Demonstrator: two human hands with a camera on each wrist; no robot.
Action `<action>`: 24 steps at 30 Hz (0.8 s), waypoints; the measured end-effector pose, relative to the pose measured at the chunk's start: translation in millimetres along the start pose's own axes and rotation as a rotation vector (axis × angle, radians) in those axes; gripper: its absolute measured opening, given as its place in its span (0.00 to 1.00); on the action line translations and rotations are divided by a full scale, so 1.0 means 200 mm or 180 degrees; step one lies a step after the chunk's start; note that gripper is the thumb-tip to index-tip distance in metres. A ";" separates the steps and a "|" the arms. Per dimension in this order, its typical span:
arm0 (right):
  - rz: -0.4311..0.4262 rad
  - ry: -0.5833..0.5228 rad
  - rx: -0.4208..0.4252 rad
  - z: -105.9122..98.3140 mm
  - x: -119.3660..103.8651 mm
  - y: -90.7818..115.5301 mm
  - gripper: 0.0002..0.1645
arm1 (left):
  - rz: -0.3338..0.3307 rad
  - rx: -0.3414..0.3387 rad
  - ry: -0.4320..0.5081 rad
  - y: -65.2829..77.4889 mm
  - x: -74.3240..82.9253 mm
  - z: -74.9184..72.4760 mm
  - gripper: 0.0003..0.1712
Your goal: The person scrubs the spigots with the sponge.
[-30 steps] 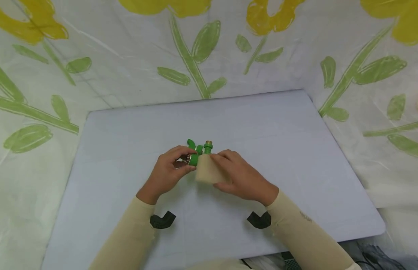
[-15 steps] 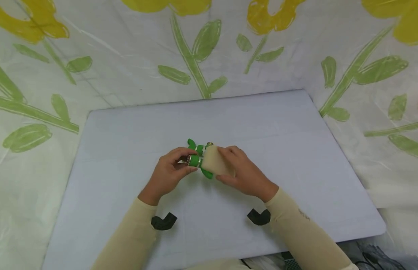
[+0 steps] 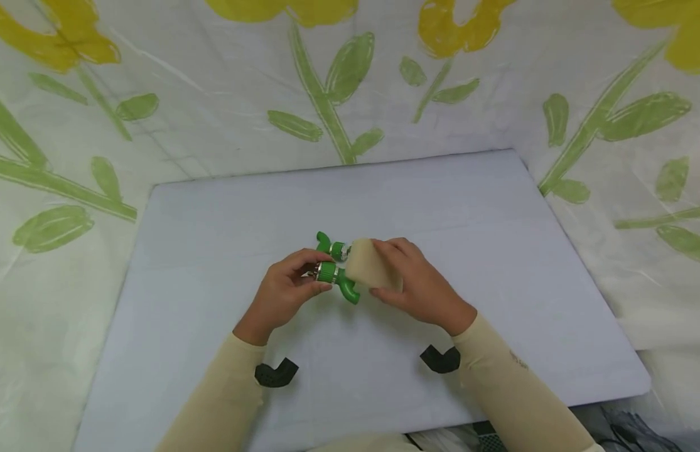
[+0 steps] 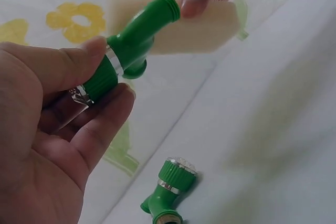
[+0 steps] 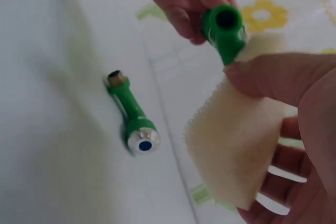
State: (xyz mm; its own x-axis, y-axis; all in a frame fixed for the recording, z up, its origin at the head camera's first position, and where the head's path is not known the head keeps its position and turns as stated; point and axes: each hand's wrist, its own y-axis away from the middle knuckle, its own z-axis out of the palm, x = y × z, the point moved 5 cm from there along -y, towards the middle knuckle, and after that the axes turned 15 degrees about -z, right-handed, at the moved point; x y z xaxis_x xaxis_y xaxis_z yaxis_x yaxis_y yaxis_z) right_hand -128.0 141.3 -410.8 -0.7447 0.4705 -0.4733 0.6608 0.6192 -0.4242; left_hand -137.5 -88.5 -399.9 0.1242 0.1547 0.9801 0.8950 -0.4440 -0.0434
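Observation:
My left hand (image 3: 282, 289) pinches a green plastic faucet (image 4: 139, 40) by its ribbed, silver-ringed collar, between thumb and fingers. The faucet's round mouth shows in the right wrist view. A cream sponge (image 5: 236, 135) is held in my right hand (image 3: 425, 285), the thumb on one face and the fingers behind. In the left wrist view the sponge stands behind the faucet; whether they touch I cannot tell. A second green faucet (image 5: 128, 103) lies on the table, with a brass-coloured threaded end and a silver cap bearing a blue dot.
The white table (image 3: 242, 220) spreads around both hands. A pale sheet (image 3: 214, 81) painted with yellow flowers and green stems rises behind it. Dark cables (image 3: 626, 433) lie past the table's near right corner. A black curved piece sticks out at each wrist.
My right hand has shifted the sponge up and right, uncovering the held faucet's curved spout and hiding the lying faucet's brass end. The left hand has moved only slightly and keeps its pinch.

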 end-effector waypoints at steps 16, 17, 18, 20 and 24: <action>-0.0251 -0.0571 -0.0177 0.01 -0.10 -0.01 0.47 | -0.0175 0.0168 0.0519 -0.01 -0.09 -0.02 0.25; -0.0210 -0.0560 -0.0141 0.01 -0.09 -0.01 0.47 | -0.0192 0.0153 0.0572 -0.01 -0.11 -0.02 0.25; -0.0153 -0.0554 -0.0093 0.00 -0.07 -0.01 0.47 | -0.0218 0.0137 0.0615 -0.01 -0.12 -0.01 0.25; -0.0072 -0.0577 0.0030 -0.01 -0.04 -0.01 0.47 | -0.0255 0.0095 0.0704 -0.01 -0.15 -0.01 0.26; -0.0056 -0.0578 0.0248 -0.02 -0.01 -0.01 0.48 | -0.0318 0.0070 0.0833 -0.01 -0.17 0.00 0.26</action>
State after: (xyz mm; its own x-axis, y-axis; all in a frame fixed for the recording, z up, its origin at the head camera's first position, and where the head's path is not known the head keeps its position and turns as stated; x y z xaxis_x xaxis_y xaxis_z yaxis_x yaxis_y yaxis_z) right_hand -128.1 141.8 -406.8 -0.7319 0.3345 -0.5937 0.6583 0.5724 -0.4890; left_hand -144.5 -93.5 -433.2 -0.0774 -0.0379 0.9963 0.9067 -0.4183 0.0545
